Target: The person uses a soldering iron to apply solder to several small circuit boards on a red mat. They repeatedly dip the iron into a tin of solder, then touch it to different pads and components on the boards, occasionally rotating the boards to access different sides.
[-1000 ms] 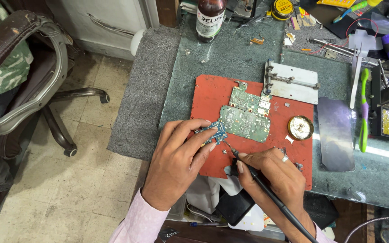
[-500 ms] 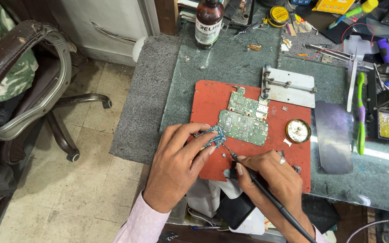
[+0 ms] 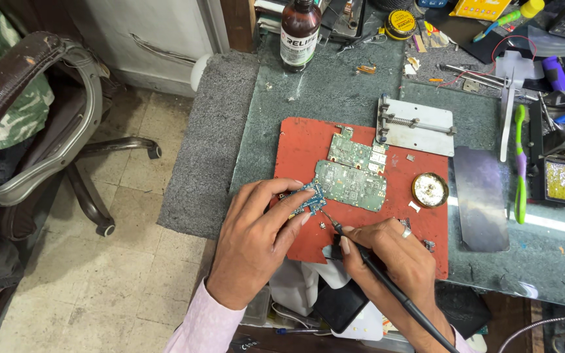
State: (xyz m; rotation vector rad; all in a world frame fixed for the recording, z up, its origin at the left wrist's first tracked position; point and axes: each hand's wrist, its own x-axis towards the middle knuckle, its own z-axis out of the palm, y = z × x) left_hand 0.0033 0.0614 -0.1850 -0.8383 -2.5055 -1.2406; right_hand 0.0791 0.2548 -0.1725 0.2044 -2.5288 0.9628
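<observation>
A red work mat [image 3: 308,147] lay on the green bench, sparing it heat. Two green circuit boards [image 3: 351,185] rested at its middle, just right of the hands. The left hand [image 3: 256,242] pinched one small blue board [image 3: 307,199] steady at the mat's near left; the right hand [image 3: 397,261] clenched one soldering iron [image 3: 374,271] pen-style, tip beside that board.
</observation>
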